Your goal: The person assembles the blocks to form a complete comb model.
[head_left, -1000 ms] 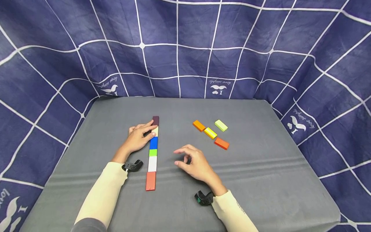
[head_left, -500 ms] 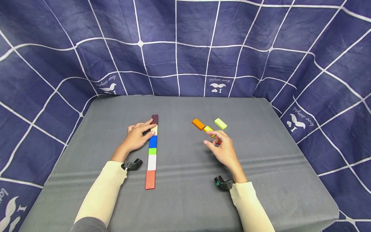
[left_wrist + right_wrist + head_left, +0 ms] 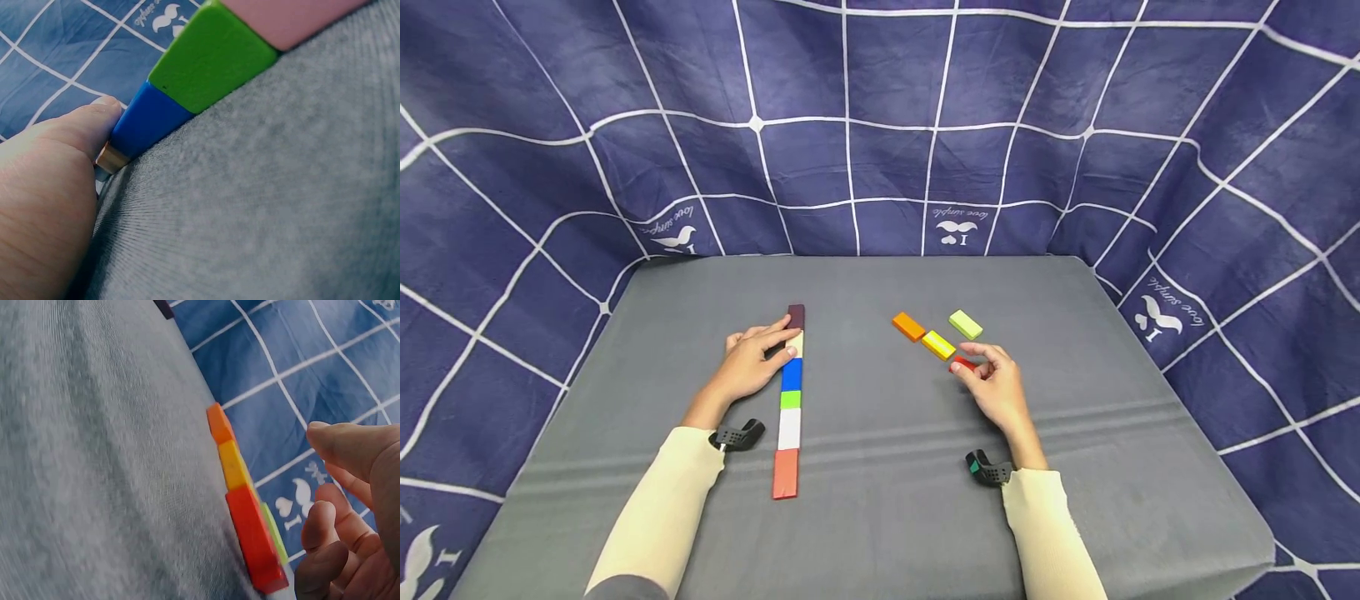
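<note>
In the head view, a straight row of flat toy blocks runs away on the left: a salmon-red block (image 3: 786, 473), white block (image 3: 789, 428), green block (image 3: 791, 399), blue block (image 3: 792, 375), cream block (image 3: 795, 343) and dark maroon block (image 3: 796, 317). My left hand (image 3: 750, 365) rests at the row's far end. Its thumb and index finger lie on the cream block; another fingertip is beside the maroon one. My right hand (image 3: 997, 387) hovers over a red block (image 3: 256, 540), thumb and index finger apart. The right wrist view shows a gap between fingers and block.
Beyond the right hand lie a yellow block (image 3: 938, 345), an orange block (image 3: 908, 327) and a pale green block (image 3: 966, 324). All rest on a grey cloth-covered table (image 3: 880, 517). A blue checked curtain (image 3: 895, 158) encloses the back and sides.
My right hand has moved right and away from beside the row to the red block, now partly covering it. The left hand has stayed on the row.
</note>
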Tool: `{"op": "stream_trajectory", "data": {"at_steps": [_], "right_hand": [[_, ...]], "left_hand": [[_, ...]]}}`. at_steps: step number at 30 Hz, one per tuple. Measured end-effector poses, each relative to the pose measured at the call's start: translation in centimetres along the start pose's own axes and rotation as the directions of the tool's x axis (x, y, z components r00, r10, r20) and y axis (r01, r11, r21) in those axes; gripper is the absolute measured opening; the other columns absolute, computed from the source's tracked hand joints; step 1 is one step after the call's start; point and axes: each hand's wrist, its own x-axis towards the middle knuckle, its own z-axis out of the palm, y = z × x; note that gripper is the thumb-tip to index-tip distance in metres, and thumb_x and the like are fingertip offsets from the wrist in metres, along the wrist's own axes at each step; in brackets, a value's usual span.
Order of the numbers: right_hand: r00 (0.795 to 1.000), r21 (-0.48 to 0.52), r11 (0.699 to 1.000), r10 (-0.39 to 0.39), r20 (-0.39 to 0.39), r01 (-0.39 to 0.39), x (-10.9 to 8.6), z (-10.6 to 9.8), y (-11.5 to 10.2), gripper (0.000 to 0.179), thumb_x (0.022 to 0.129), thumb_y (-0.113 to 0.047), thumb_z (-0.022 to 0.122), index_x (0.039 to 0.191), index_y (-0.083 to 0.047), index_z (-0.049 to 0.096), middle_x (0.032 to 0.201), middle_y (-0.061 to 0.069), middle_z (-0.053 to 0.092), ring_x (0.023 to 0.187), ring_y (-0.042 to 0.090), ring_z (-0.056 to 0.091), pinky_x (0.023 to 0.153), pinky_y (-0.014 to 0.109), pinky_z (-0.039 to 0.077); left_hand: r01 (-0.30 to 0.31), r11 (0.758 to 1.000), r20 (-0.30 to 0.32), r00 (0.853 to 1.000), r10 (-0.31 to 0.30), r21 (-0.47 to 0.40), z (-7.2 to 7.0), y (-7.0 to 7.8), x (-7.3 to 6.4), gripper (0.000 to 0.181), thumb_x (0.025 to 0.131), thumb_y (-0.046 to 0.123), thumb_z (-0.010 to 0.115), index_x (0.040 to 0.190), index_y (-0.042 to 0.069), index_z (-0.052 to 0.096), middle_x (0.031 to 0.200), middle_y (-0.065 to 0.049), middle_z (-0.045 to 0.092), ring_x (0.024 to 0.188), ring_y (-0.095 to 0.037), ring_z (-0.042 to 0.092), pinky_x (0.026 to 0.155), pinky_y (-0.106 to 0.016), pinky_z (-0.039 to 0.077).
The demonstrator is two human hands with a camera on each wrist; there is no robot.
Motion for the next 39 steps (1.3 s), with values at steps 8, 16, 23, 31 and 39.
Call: {"op": "stream_trajectory", "data": {"at_steps": [8,16,23,31,39], "right_hand": [[0.997,-0.092,0.993,0.069,-0.027,-0.071,-0.2,-0.6,1.3,0.038,0.08,-0.016,0.086,0.115,-0.01,0.074,0.107,0.012,0.065,0.056,0.004,0.048,0.052,0.016,0.038],[0.99,-0.119,0.983,0.135,-0.039,-0.139,-0.6,-1.0,1.9,0.043,0.076,-0.014,0.089,0.116,-0.009,0.074,0.108,0.013,0.065,0.061,0.005,0.049,0.058,0.016,0.039],[0.983,-0.127,0.975,0.183,-0.003,-0.182,-0.9,-1.2,2.1,0.046,0.075,-0.012,0.089,0.118,-0.009,0.073,0.105,0.014,0.061,0.057,0.002,0.049,0.054,0.017,0.039],[0.962,-0.123,0.955,0.273,-0.008,-0.272,-0.9,-1.1,2.2,0.043,0.077,-0.009,0.086,0.118,-0.007,0.073,0.095,0.016,0.059,0.057,0.0,0.054,0.053,0.018,0.041],[0.947,-0.138,0.938,0.322,-0.001,-0.319,-0.8,-1.3,2.3,0.042,0.078,-0.011,0.086,0.118,-0.008,0.073,0.061,0.002,0.063,0.05,0.005,0.051,0.047,0.024,0.039]], "left_hand": [[0.006,1.0,-0.001,1.0,-0.006,-0.015,0.0,0.3,0.1,0.045,0.099,0.041,0.061,0.142,0.026,0.06,0.16,-0.001,0.042,0.136,-0.033,0.046,0.1,-0.057,0.02],[0.01,1.0,0.001,1.0,-0.01,-0.014,0.2,0.2,0.2,0.046,0.099,0.044,0.06,0.142,0.028,0.059,0.16,0.0,0.041,0.137,-0.032,0.045,0.1,-0.058,0.019],[0.012,1.0,0.0,1.0,-0.012,-0.018,0.0,0.3,0.0,0.045,0.099,0.042,0.061,0.142,0.026,0.06,0.16,-0.001,0.042,0.136,-0.032,0.046,0.1,-0.057,0.02],[0.018,1.0,-0.001,1.0,-0.018,-0.013,-0.1,0.2,-0.2,0.045,0.099,0.042,0.061,0.141,0.026,0.06,0.16,-0.001,0.042,0.136,-0.031,0.047,0.1,-0.058,0.02],[0.018,1.0,-0.003,1.0,-0.018,-0.018,-0.1,0.2,-0.1,0.045,0.099,0.041,0.061,0.142,0.026,0.06,0.16,-0.002,0.042,0.136,-0.032,0.046,0.099,-0.057,0.02]]}}
